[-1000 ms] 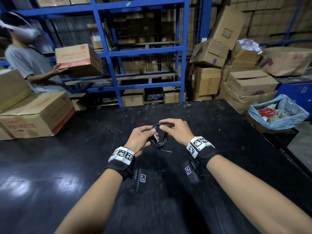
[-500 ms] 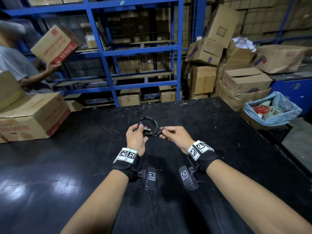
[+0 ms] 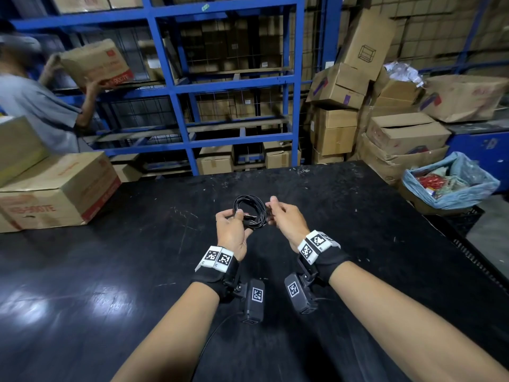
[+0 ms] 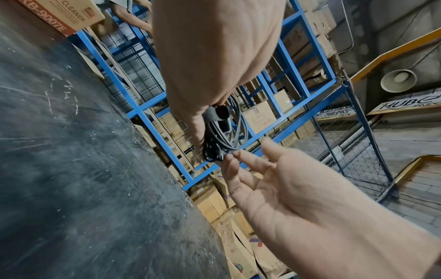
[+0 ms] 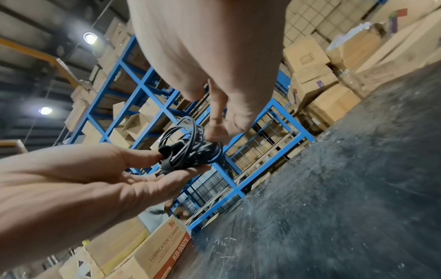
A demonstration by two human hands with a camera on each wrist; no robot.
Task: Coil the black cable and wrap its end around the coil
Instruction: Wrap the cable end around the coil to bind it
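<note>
Pinched by the left hand [image 3: 230, 230] at one side & the right hand's fingertips [image 3: 271, 209] at the other, the thin black coiled cable [image 3: 250, 209] hangs over the dark scratched table [image 3: 110, 271], so w/ a loose pinch its loops could spring apart.

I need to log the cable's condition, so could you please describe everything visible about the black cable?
The thin black rubbery cable is wound into a small loose coil of several loops, held in the air above the black table. The left hand pinches one side, beside a black plug. The right hand pinches the opposite side.
</note>
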